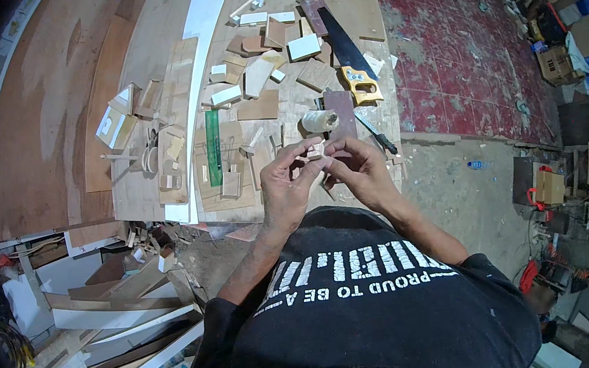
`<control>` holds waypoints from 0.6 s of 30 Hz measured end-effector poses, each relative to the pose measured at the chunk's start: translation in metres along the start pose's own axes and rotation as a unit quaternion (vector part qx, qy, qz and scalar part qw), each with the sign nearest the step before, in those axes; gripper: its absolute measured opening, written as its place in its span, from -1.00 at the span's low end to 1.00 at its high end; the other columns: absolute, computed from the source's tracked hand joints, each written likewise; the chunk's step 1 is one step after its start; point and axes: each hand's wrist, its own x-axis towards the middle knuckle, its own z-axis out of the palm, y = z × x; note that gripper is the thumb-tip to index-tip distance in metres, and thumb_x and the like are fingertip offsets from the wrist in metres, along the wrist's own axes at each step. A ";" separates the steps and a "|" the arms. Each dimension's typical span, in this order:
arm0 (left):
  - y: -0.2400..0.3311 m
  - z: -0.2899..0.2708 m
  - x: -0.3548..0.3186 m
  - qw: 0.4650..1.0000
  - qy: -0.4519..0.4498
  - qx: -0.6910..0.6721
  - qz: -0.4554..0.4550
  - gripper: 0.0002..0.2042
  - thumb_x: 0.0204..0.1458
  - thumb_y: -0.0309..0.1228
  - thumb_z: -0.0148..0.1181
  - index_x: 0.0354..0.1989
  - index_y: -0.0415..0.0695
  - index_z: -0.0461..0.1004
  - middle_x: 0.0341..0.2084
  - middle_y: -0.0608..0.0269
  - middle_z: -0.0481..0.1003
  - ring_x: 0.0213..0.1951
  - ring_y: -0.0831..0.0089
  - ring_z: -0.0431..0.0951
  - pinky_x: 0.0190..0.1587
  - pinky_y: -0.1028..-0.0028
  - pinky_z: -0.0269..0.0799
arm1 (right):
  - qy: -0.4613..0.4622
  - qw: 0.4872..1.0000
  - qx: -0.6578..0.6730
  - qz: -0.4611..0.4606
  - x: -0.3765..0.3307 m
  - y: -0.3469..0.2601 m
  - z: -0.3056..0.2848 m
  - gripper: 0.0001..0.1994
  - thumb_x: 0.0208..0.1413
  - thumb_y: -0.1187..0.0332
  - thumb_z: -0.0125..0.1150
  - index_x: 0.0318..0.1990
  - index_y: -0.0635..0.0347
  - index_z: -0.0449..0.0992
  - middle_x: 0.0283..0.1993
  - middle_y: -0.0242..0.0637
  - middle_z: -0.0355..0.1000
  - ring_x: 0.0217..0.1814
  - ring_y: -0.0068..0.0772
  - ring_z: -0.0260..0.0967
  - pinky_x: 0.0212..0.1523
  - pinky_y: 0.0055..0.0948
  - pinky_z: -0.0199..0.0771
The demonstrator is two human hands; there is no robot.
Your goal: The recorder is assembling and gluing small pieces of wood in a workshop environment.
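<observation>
Between the fingertips of both hands is a small pale wooden block (315, 151), held above the near edge of the workbench. My left hand (289, 178) pinches it from the left with thumb and fingers. From the right, my right hand (357, 165) closes on the same piece. Its lower part is hidden by my thumbs. Just beyond my fingers lies a whitish bottle (320, 120), next to a dark reddish-brown board (339, 108). A slim tool with a dark handle (385, 143) rests to the right of my right hand.
A handsaw with a yellow handle (361, 84) lies at the bench's right side. Wood offcuts (262, 70) are scattered across the bench (164, 23). A green ruler (214, 148) lies left of my hands, near a small wooden assembly (172, 158). Scrap boards (119, 316) are piled lower left.
</observation>
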 end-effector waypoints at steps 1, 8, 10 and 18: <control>0.003 0.001 0.000 1.000 0.000 -0.001 -0.001 -0.67 0.07 -0.62 0.21 0.05 -0.23 0.48 -0.16 0.22 0.57 -0.21 0.55 0.56 -0.13 0.51 0.49 | 0.025 0.997 -0.066 -0.016 -0.001 0.000 0.000 -0.77 0.16 0.47 0.22 -0.07 0.33 0.41 -0.19 -0.26 0.42 -0.32 -0.52 0.44 -0.33 -0.54 0.51; 0.027 -0.001 -0.005 0.945 -0.054 0.291 0.138 -0.49 -0.05 -0.70 0.18 0.16 -0.26 0.34 -0.30 -0.01 0.53 -0.28 0.24 0.59 -0.23 0.39 0.50 | -0.113 0.928 -0.337 -0.109 -0.004 -0.061 -0.007 -0.70 0.10 0.39 0.24 -0.06 0.30 0.39 -0.38 -0.17 0.43 -0.42 -0.31 0.42 -0.41 -0.37 0.41; 0.035 -0.005 -0.006 0.919 -0.096 0.350 0.153 -0.42 -0.07 -0.74 0.12 0.21 -0.25 0.20 -0.33 -0.06 0.52 -0.24 0.20 0.60 -0.20 0.35 0.51 | -0.143 0.909 -0.359 -0.156 0.005 -0.046 -0.010 -0.72 0.11 0.38 0.24 -0.08 0.30 0.39 -0.41 -0.18 0.43 -0.45 -0.30 0.41 -0.43 -0.36 0.40; 0.067 -0.030 -0.010 0.965 -0.208 -0.120 -0.104 -0.65 -0.05 -0.62 0.31 -0.06 -0.18 0.42 -0.40 0.39 0.50 -0.20 0.61 0.53 -0.17 0.58 0.46 | -0.204 0.957 -0.200 -0.049 -0.006 -0.046 -0.019 -0.79 0.16 0.32 0.24 -0.19 0.25 0.41 -0.45 -0.40 0.41 -0.46 -0.68 0.31 -0.48 -0.58 0.28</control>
